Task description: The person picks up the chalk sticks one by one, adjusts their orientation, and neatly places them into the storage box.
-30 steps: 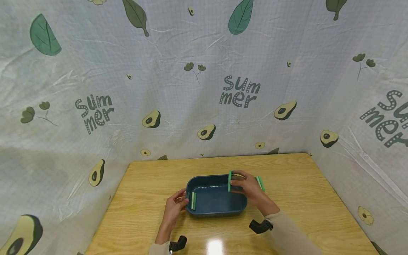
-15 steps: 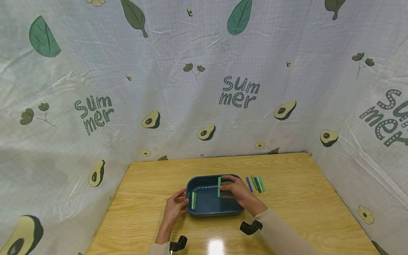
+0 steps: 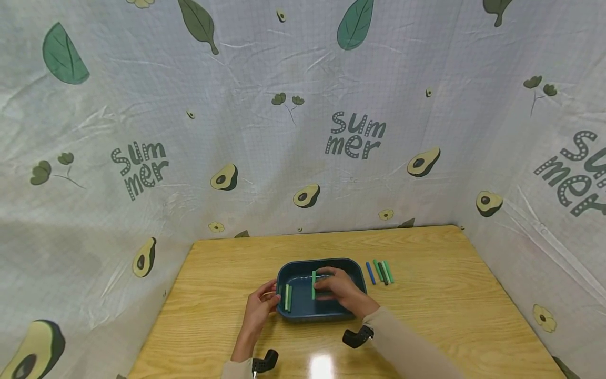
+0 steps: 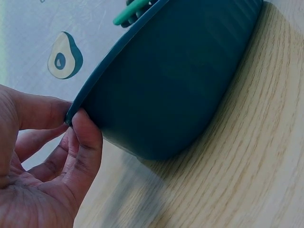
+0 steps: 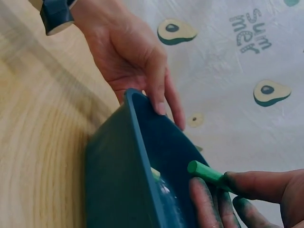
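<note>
A dark blue rectangular bin (image 3: 326, 318) stands on the wooden table. At its left end, my left hand (image 3: 257, 310) pinches the rim between thumb and fingers, clear in the left wrist view, where the hand (image 4: 52, 161) fills the lower left. Over the inside of the bin, my right hand (image 3: 342, 289) holds a green chalk stick (image 3: 313, 285) between thumb and fingertips. Its fingers (image 5: 204, 202) are smudged dark green in the right wrist view. Pale green and darker green chalk sticks (image 3: 288, 298) lie side by side at the left end inside.
Right of the bin lie a blue chalk stick (image 3: 371, 273) and several green and dark chalk sticks (image 3: 383, 272) in a row. A printed cloth (image 3: 265, 137) hangs behind the wooden table (image 3: 440, 305) and along both sides.
My right hand has moved left and down with the green chalk stick, from the bin's right end to over its middle. The left hand stays on the rim.
</note>
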Demonstrator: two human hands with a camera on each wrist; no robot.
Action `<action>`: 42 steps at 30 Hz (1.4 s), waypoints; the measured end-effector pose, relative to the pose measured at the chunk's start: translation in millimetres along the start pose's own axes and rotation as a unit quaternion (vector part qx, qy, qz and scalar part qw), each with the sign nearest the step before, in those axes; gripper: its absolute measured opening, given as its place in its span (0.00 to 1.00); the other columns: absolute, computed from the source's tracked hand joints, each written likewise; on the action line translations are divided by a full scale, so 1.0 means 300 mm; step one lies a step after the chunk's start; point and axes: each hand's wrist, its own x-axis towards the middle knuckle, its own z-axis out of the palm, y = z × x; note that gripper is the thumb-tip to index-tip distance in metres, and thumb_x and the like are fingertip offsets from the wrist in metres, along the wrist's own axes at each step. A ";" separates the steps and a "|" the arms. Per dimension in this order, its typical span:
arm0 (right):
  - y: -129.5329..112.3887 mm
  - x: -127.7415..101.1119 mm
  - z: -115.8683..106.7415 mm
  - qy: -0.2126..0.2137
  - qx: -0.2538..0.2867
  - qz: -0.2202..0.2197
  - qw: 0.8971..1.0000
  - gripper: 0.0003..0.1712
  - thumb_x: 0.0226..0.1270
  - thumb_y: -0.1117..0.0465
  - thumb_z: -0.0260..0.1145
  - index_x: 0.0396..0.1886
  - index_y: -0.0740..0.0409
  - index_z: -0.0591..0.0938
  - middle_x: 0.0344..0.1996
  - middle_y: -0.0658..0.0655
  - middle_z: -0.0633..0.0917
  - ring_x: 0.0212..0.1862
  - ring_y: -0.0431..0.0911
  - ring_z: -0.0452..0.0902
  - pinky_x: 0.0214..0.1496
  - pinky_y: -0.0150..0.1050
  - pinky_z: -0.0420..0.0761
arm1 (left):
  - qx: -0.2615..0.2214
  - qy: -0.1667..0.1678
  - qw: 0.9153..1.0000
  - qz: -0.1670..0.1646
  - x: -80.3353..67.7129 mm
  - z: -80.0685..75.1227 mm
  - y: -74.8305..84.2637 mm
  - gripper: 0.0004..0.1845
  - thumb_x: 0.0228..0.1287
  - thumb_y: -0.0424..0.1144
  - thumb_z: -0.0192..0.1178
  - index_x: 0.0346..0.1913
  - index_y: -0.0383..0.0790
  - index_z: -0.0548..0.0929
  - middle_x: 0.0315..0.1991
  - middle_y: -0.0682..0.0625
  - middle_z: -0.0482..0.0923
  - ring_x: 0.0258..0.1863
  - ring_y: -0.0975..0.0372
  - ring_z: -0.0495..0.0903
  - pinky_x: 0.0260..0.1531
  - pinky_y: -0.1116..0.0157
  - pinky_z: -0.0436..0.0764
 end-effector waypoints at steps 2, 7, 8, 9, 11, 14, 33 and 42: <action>0.005 0.007 0.012 0.001 0.001 0.007 1.000 0.32 0.62 0.70 0.65 0.67 0.67 0.69 0.40 0.62 0.83 0.37 0.48 0.84 0.46 0.51 0.85 | 0.000 0.000 1.000 -0.003 0.001 0.002 0.001 0.25 0.65 0.26 0.59 0.66 0.33 0.73 0.55 0.34 0.73 0.39 0.65 0.78 0.31 0.67 0.82; 0.016 0.028 0.037 -0.001 0.004 0.022 1.000 0.32 0.60 0.72 0.66 0.65 0.68 0.70 0.34 0.58 0.85 0.34 0.47 0.85 0.43 0.51 0.85 | -0.003 -0.002 1.000 -0.005 0.001 0.003 0.006 0.26 0.65 0.26 0.59 0.66 0.33 0.73 0.55 0.34 0.73 0.39 0.66 0.77 0.31 0.67 0.82; 0.018 0.033 0.042 0.000 0.004 0.024 1.000 0.32 0.60 0.72 0.66 0.65 0.68 0.70 0.33 0.58 0.85 0.34 0.46 0.85 0.43 0.51 0.86 | -0.001 -0.003 1.000 -0.004 0.001 0.004 0.007 0.26 0.65 0.26 0.59 0.67 0.33 0.73 0.55 0.34 0.73 0.39 0.65 0.77 0.31 0.67 0.82; 0.021 0.038 0.047 0.001 0.004 0.024 1.000 0.31 0.60 0.72 0.66 0.64 0.68 0.70 0.32 0.57 0.85 0.33 0.46 0.85 0.43 0.51 0.86 | -0.003 -0.002 1.000 -0.006 0.000 0.004 0.008 0.26 0.65 0.26 0.59 0.66 0.33 0.73 0.55 0.34 0.73 0.39 0.66 0.77 0.31 0.68 0.82; 0.027 0.049 0.056 0.004 0.003 0.027 1.000 0.31 0.59 0.72 0.66 0.64 0.68 0.71 0.32 0.57 0.85 0.33 0.46 0.84 0.42 0.51 0.86 | -0.002 -0.002 1.000 -0.005 0.000 0.005 0.009 0.26 0.65 0.26 0.59 0.66 0.33 0.73 0.55 0.35 0.73 0.39 0.65 0.77 0.31 0.67 0.82; 0.035 0.063 0.070 0.009 -0.002 0.030 1.000 0.31 0.58 0.73 0.66 0.62 0.68 0.71 0.31 0.57 0.85 0.32 0.46 0.84 0.41 0.51 0.86 | -0.001 0.000 1.000 -0.008 0.003 0.005 0.006 0.26 0.64 0.26 0.60 0.66 0.34 0.74 0.54 0.35 0.73 0.38 0.65 0.77 0.31 0.67 0.82; 0.072 0.097 0.100 0.033 -0.068 0.052 0.996 0.31 0.56 0.73 0.67 0.62 0.68 0.72 0.34 0.63 0.86 0.33 0.49 0.85 0.34 0.47 0.86 | -0.010 -0.009 1.000 -0.005 0.010 -0.005 -0.005 0.26 0.65 0.26 0.59 0.67 0.34 0.73 0.56 0.35 0.73 0.38 0.66 0.77 0.31 0.67 0.81; 0.057 0.082 0.093 0.036 -0.105 0.022 0.994 0.26 0.54 0.72 0.67 0.56 0.67 0.77 0.32 0.61 0.85 0.30 0.48 0.84 0.33 0.47 0.85 | -0.012 -0.008 1.000 -0.008 0.005 -0.005 -0.004 0.26 0.66 0.26 0.59 0.67 0.34 0.73 0.55 0.35 0.73 0.38 0.66 0.77 0.31 0.68 0.81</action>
